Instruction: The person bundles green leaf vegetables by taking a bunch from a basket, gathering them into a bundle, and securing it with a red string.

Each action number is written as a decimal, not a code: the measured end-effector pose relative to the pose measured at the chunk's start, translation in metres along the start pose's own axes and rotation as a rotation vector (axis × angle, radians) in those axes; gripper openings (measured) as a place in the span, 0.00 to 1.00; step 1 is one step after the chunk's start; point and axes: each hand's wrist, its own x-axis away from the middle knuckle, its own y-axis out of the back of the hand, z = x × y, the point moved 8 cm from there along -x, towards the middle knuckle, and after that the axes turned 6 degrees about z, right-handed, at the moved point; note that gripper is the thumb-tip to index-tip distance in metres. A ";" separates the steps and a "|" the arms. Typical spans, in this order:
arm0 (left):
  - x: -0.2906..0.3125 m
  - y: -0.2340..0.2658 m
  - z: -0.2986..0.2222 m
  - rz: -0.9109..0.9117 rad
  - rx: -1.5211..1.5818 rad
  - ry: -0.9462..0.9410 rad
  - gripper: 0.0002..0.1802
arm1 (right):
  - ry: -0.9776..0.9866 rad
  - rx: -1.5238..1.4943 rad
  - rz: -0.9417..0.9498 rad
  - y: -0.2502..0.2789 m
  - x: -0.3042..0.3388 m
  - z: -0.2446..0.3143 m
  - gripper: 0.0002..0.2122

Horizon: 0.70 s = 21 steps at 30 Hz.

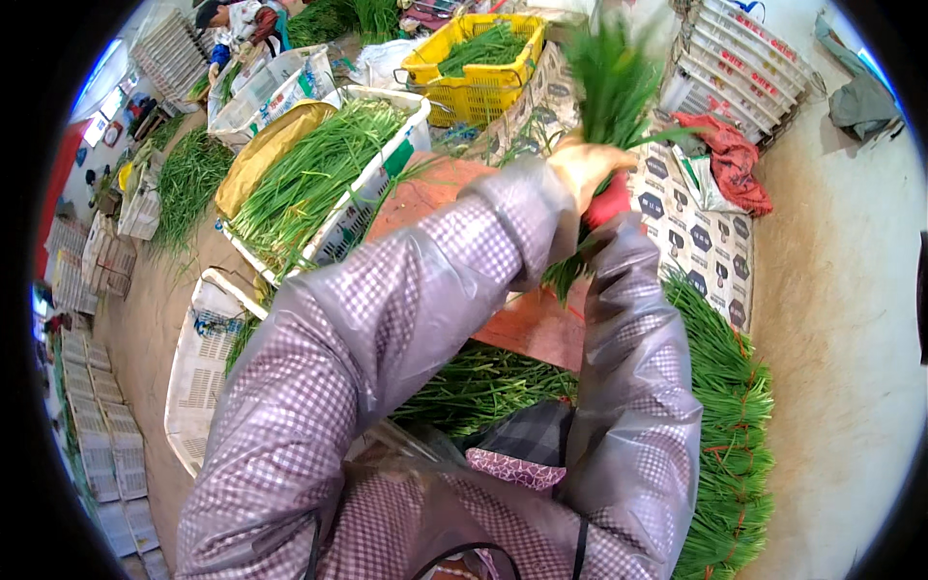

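Out ahead of me, right of centre, I hold up a bunch of garlic chives point(611, 82), its leaf tips blurred by motion. My left hand point(585, 169) is closed around the bunch. Right beside it is my right hand point(609, 201), with red covering at the wrist; its fingers are hidden behind the left hand. Dark green stalks show below the hands. Clear plastic covers lie over both checked sleeves. Under my arms, a heap of loose chives point(488, 387) rests beside a reddish board point(536, 324).
Tied chive bunches point(720, 445) line the right side along a patterned sheet point(691, 227). To the left stand a white crate point(411, 145) of chives and a white basket point(198, 377). A yellow crate point(449, 101), stacked crates point(739, 72) and another person point(237, 24) are farther off.
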 end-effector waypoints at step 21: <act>0.144 0.025 -0.042 0.173 -0.537 -0.044 0.19 | 0.400 -0.022 -0.027 -0.024 0.106 0.118 0.33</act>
